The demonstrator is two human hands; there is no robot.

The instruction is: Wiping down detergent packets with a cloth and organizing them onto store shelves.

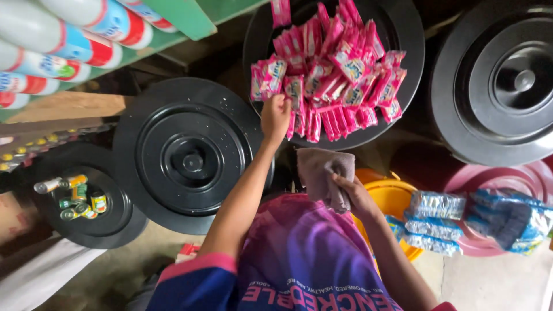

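My left hand (275,115) reaches forward to a pile of pink sachets (334,69) heaped on a round black lid (403,34). Its fingers are curled on the sachets at the near left edge of the pile. My right hand (352,194) stays close to my body and grips a crumpled grey-brown cloth (322,170), held just below the lid's near rim. My purple and blue shirt (299,265) fills the bottom of the view.
A large black bin lid (184,155) lies left of my arm, and another (501,80) sits at the right. Small tins (78,198) stand on a lower black lid. Spray cans (63,34) lie top left. Blue-and-silver packs (461,222) rest on a pink lid beside a yellow tub (389,193).
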